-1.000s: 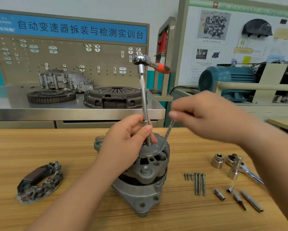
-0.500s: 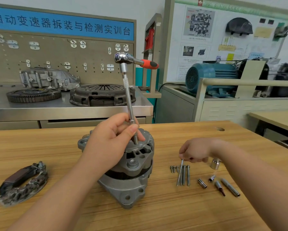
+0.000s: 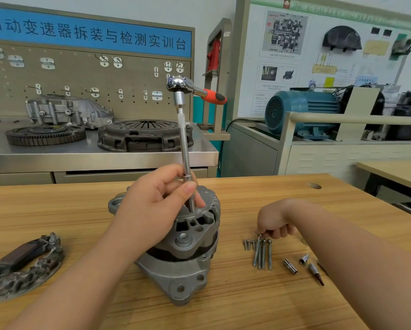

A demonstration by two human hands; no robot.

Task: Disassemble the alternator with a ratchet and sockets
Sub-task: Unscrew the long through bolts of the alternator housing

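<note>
- On the table [image 3: 57,210], the left hand [image 3: 152,206] curls round the ratchet bar [image 3: 184,144] standing on the alternator [image 3: 183,270].
- The right hand [image 3: 274,222] pinches the top of a long bolt [image 3: 257,251].

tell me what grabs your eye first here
The tall ratchet with its orange handle stands out, perched on an extension bar that rises from the grey alternator at the middle of the wooden table, with the left hand gripping the bar low down. To the right, the right hand pinches the head of a long bolt in a neat row of bolts, with sockets lying beside them.
</note>
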